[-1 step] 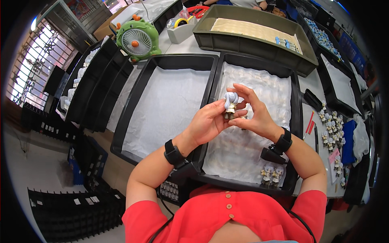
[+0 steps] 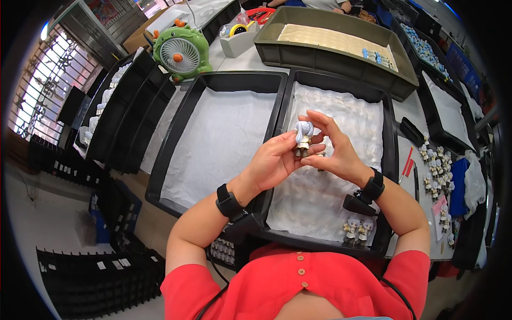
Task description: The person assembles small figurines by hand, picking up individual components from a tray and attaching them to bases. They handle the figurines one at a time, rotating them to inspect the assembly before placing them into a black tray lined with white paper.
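Note:
A small figurine [image 2: 303,137] with pale lavender hair, a white and gold outfit and dark feet stands upright between my hands, over the right-hand black tray [image 2: 391,160]. My left hand [image 2: 271,161] is closed, pinching it from the left between thumb and fingers. My right hand [image 2: 343,156] curls around its right side, with thumb and fingers touching it and the index finger raised above. Part of another small piece shows under the right fingers, too hidden to name. Similar figurines [image 2: 358,230] lie in the tray's near right corner on white, bumpy sheeting.
Left of it is another black tray [image 2: 154,181] lined with white sheet. Behind are a green fan [image 2: 180,53] and an olive bin [image 2: 330,57]. On the right lie a cluster of figurines [image 2: 436,172], red-handled tools [image 2: 408,161] and a blue box [image 2: 458,184]. Stacked black trays [image 2: 125,120] stand left.

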Available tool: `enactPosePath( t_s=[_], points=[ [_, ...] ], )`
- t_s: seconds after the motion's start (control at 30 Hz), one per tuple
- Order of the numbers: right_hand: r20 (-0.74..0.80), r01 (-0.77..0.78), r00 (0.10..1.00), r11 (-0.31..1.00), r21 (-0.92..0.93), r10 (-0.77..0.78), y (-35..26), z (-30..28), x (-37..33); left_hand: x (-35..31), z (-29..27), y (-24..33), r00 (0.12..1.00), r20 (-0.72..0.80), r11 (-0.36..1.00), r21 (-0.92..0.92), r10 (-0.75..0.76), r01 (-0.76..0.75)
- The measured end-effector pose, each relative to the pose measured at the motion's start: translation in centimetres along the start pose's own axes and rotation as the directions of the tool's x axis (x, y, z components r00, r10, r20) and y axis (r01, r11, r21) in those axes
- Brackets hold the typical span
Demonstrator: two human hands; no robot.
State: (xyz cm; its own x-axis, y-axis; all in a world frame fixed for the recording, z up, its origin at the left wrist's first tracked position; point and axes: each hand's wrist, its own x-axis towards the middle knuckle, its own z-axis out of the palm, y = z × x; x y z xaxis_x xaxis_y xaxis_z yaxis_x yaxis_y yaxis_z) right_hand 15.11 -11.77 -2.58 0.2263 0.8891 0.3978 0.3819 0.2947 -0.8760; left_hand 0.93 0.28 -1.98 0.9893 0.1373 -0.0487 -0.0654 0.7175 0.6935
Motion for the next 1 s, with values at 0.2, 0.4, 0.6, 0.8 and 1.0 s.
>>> enactPosePath(
  t_s=[0.2, 0.4, 0.6, 0.8, 1.0],
  points=[
    [0.030, -0.022, 0.999, 0.999, 0.047, 0.021, -0.3, -0.2, 0.0, 0.1, -0.3, 0.0, 1.000, 0.016, 1.000, 0.014, -0.004, 0.003],
    [0.033, -0.059, 0.998, 0.996, 0.070, 0.057, -0.2, -0.3, 0.0, 0.0, -0.1, 0.2, 1.000, 0.022, 1.000, 0.017, -0.016, 0.016],
    [0.016, -0.067, 0.998, 0.997, 0.046, 0.066, -0.1, -0.5, 0.1, 0.0, -0.2, 0.1, 0.999, 0.032, 0.999, 0.030, -0.022, 0.021],
    [0.009, -0.059, 0.998, 0.998, -0.024, 0.059, 0.1, -0.6, -0.1, 0.2, -0.6, -0.1, 0.998, 0.047, 0.999, 0.024, -0.041, 0.040],
    [0.009, -0.022, 1.000, 0.994, -0.107, 0.023, 0.6, -0.4, -0.2, -0.1, -1.0, -0.2, 1.000, -0.028, 1.000, -0.006, -0.001, 0.001]
  ],
)
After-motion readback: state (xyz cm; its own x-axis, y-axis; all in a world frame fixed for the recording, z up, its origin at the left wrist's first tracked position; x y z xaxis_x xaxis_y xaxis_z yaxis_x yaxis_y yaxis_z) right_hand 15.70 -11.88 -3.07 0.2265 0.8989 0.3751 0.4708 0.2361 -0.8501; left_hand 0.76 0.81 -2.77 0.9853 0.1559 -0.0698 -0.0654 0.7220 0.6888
